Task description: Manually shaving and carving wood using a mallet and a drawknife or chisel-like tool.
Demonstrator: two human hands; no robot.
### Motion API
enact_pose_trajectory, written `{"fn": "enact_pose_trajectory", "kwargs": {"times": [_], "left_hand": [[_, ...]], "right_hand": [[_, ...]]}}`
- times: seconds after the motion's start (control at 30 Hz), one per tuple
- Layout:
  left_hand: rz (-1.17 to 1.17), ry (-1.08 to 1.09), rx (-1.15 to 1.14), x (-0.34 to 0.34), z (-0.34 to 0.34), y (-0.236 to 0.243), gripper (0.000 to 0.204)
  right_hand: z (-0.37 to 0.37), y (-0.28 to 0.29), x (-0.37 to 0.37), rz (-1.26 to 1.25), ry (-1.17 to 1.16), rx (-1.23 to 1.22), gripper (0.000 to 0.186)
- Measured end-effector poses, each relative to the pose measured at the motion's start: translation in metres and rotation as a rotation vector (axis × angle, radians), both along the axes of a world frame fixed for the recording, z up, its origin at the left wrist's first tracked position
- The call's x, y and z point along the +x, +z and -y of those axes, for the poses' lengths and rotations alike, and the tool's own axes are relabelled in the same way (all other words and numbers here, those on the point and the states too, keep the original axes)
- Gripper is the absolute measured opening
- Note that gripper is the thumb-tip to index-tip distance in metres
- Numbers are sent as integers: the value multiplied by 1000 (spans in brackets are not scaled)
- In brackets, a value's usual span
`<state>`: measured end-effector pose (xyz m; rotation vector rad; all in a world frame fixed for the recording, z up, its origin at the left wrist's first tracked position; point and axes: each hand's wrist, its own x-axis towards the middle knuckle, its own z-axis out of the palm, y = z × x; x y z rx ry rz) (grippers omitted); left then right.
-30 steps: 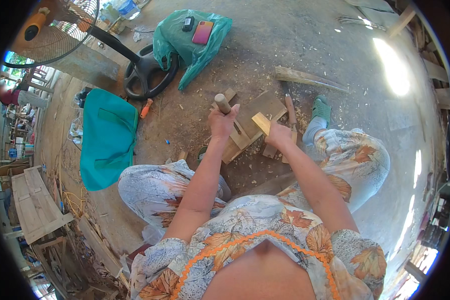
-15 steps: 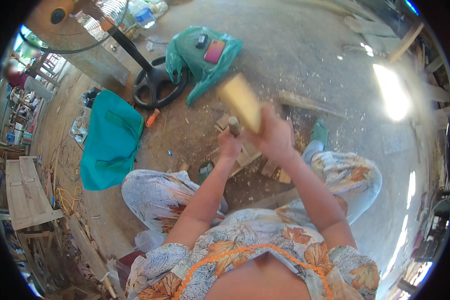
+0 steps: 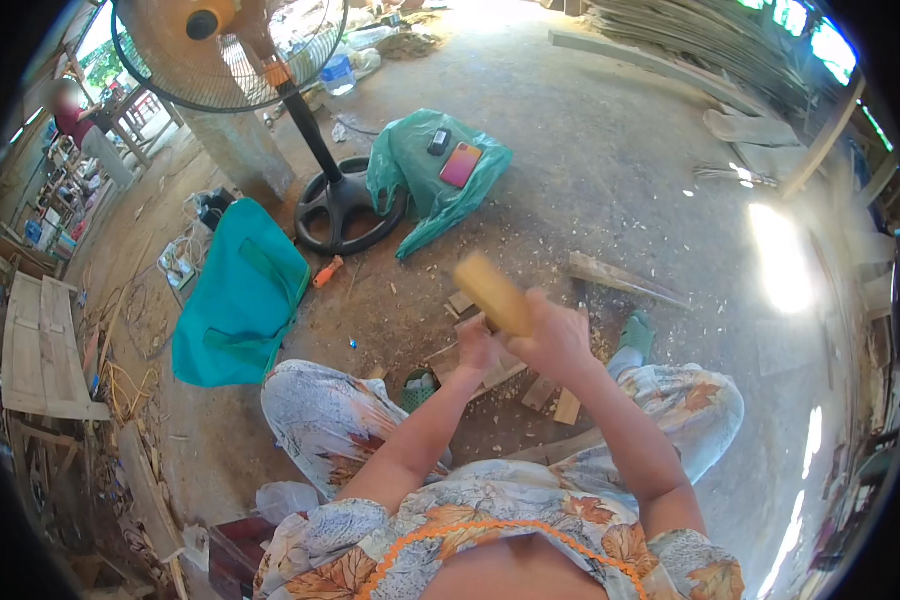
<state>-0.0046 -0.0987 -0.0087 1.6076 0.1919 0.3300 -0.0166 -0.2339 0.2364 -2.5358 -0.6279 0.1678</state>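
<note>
My right hand (image 3: 552, 338) is closed on a yellowish wooden block (image 3: 490, 290), raised at a slant over my left hand (image 3: 475, 345). My left hand is closed low over the work boards (image 3: 500, 372) between my legs; the round wooden handle seen in it earlier is now mostly hidden behind the block. Short wood offcuts (image 3: 567, 407) and pale shavings lie around the boards. A longer plank (image 3: 620, 278) lies just beyond. My feet, in green clogs (image 3: 636, 330), rest either side.
A black-based standing fan (image 3: 338, 200), a green plastic bag (image 3: 420, 200) with two phones on it, a teal bag (image 3: 230, 300), an orange-handled tool (image 3: 328, 271) and power strips (image 3: 180, 265) are ahead-left. Scrap timber (image 3: 150, 490) edges the left. A person (image 3: 90, 135) stands far left.
The view has tilted up, showing more floor ahead. My right hand and block rose from the boards to above my left hand, then came slightly down, covering the handle's top.
</note>
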Motion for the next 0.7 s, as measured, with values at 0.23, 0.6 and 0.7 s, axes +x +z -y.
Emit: {"fn": "enact_pose_trajectory", "kwargs": {"times": [0.23, 0.6, 0.7], "left_hand": [[-70, 38, 140, 0, 0, -3, 25], [-115, 12, 169, -7, -8, 22, 19], [-158, 40, 151, -5, -2, 37, 18]], "right_hand": [[2, -35, 2, -69, 2, -72, 48], [8, -55, 1, 69, -40, 65, 46], [19, -38, 8, -10, -114, 134, 51]]}}
